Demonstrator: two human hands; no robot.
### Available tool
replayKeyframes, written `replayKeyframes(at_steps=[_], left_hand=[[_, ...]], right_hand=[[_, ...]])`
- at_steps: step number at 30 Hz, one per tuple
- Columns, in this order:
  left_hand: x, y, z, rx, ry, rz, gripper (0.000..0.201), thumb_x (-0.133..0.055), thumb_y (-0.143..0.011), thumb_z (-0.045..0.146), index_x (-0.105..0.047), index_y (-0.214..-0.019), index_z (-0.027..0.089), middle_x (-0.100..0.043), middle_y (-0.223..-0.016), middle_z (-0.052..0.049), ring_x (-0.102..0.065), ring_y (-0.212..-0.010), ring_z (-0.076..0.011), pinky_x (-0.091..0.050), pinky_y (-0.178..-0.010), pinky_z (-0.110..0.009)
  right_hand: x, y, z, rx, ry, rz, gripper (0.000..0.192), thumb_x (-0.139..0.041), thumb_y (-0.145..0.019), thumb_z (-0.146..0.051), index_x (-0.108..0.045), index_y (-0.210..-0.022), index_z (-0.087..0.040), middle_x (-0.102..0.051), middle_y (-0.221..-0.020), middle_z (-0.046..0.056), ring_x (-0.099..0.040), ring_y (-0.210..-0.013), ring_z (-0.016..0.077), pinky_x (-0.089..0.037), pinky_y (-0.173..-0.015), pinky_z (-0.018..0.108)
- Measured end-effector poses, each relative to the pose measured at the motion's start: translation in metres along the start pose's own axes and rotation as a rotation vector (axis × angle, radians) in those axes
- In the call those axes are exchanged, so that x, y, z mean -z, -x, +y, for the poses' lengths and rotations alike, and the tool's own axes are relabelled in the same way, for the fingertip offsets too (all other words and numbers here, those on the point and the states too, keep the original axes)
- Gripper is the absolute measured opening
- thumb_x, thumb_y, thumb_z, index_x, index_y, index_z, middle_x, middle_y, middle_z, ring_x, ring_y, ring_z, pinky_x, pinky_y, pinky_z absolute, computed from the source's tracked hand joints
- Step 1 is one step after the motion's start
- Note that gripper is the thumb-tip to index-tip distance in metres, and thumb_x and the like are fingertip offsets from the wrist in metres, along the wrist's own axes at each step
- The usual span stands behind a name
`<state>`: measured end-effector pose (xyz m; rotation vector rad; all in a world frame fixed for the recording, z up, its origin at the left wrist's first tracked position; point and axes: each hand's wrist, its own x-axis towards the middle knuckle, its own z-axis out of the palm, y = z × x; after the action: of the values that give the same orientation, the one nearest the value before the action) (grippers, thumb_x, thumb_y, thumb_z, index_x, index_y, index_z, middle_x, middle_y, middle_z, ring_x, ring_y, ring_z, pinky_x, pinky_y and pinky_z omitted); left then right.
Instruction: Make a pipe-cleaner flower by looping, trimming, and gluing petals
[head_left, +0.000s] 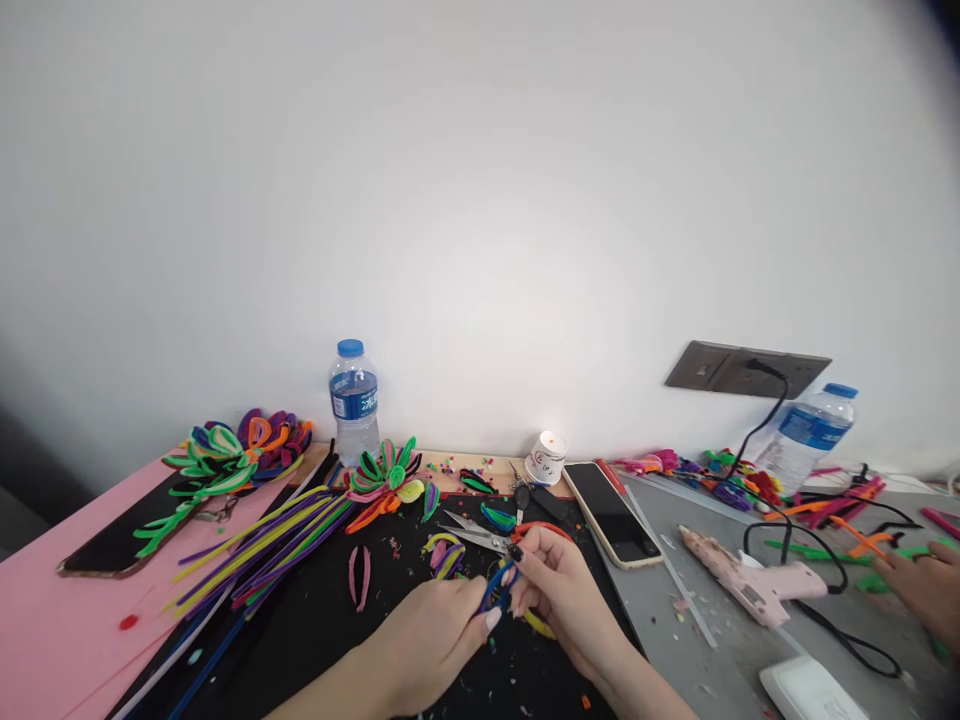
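Head view: my left hand (439,635) and right hand (559,590) both pinch a bent blue fuzzy pipe cleaner (496,588). Steel scissors with orange handles (487,537) lie just behind on the desk (337,620).

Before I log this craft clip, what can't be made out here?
Head view only:
- blue pipe cleaner: its shape is hidden between left hand and right hand.
- scissors: handles covered by the right fingers.
- bottle: label too small.
- Co-worker's hand: cut off by right edge.

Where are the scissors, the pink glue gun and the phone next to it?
scissors (480,537): head view, on the metal blades near the pivot.
pink glue gun (750,585): head view, on the middle of its body.
phone (611,512): head view, on the middle of its dark screen.
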<state>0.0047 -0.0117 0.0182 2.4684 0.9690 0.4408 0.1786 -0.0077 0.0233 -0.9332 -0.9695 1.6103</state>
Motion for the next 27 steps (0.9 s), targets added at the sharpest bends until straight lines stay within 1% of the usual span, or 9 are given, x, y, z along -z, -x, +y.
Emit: replayKeyframes(at_steps=[2, 4, 8, 13, 17, 21, 27], left_hand=[[-0.002, -0.001, -0.002, 0.067, -0.005, 0.031, 0.019, -0.030, -0.089, 0.029, -0.046, -0.083, 0.019, -0.059, -0.076, -0.001, -0.055, -0.067, -0.0159, -0.034, -0.056, -0.023], [-0.003, -0.002, -0.005, 0.087, -0.021, 0.037, 0.016, -0.032, -0.089, 0.026, -0.044, -0.082, 0.019, -0.059, -0.076, -0.001, -0.055, -0.067, -0.0159, -0.033, -0.055, -0.023], [-0.007, -0.003, -0.011, 0.071, -0.085, 0.030, 0.015, -0.031, -0.089, 0.019, -0.044, -0.080, 0.018, -0.058, -0.074, -0.001, -0.053, -0.062, -0.0146, -0.030, -0.052, -0.023], [-0.008, -0.006, -0.012, 0.062, -0.161, 0.038, 0.015, -0.034, -0.088, 0.018, -0.045, -0.079, 0.017, -0.058, -0.073, -0.001, -0.053, -0.062, -0.0146, -0.029, -0.051, -0.024], [-0.006, -0.007, -0.011, 0.103, -0.153, 0.050, 0.013, -0.036, -0.088, 0.019, -0.047, -0.082, 0.016, -0.059, -0.073, -0.001, -0.055, -0.064, -0.0152, -0.031, -0.052, -0.023], [-0.007, -0.006, -0.013, 0.138, -0.169, 0.054, 0.015, -0.035, -0.088, 0.021, -0.048, -0.082, 0.016, -0.060, -0.075, -0.002, -0.056, -0.066, -0.0154, -0.032, -0.053, -0.023], [-0.012, -0.005, -0.017, 0.087, -0.182, 0.084, 0.021, -0.031, -0.089, 0.018, -0.048, -0.078, 0.017, -0.058, -0.072, -0.001, -0.053, -0.062, -0.0138, -0.032, -0.053, -0.023]], right_hand=[[0.001, 0.000, -0.001, 0.012, -0.047, 0.027, 0.025, -0.065, -0.073, -0.028, -0.044, -0.067, -0.015, -0.062, -0.059, 0.001, -0.058, -0.045, 0.0081, -0.045, -0.044, 0.016], [0.000, 0.001, 0.000, 0.014, -0.080, 0.031, 0.025, -0.064, -0.075, -0.028, -0.044, -0.067, -0.015, -0.063, -0.061, 0.001, -0.059, -0.048, 0.0084, -0.046, -0.047, 0.017], [-0.001, 0.004, 0.002, 0.001, -0.132, 0.016, 0.022, -0.062, -0.077, -0.025, -0.044, -0.067, -0.015, -0.064, -0.064, 0.003, -0.059, -0.051, 0.0087, -0.047, -0.049, 0.018], [-0.004, 0.005, 0.001, -0.014, -0.188, 0.023, 0.021, -0.061, -0.077, -0.025, -0.047, -0.067, -0.014, -0.064, -0.064, 0.003, -0.058, -0.052, 0.0074, -0.048, -0.053, 0.018], [-0.006, 0.005, 0.003, -0.018, -0.224, 0.044, 0.021, -0.065, -0.074, -0.025, -0.047, -0.067, -0.015, -0.063, -0.065, 0.002, -0.060, -0.056, 0.0086, -0.049, -0.056, 0.019], [-0.008, 0.006, 0.005, -0.024, -0.232, 0.048, 0.022, -0.065, -0.074, -0.025, -0.047, -0.067, -0.015, -0.062, -0.063, 0.001, -0.060, -0.055, 0.0086, -0.049, -0.057, 0.020], [-0.009, 0.007, 0.003, -0.032, -0.207, 0.051, 0.025, -0.066, -0.072, -0.027, -0.046, -0.065, -0.015, -0.063, -0.063, 0.002, -0.060, -0.054, 0.0087, -0.049, -0.055, 0.019]])
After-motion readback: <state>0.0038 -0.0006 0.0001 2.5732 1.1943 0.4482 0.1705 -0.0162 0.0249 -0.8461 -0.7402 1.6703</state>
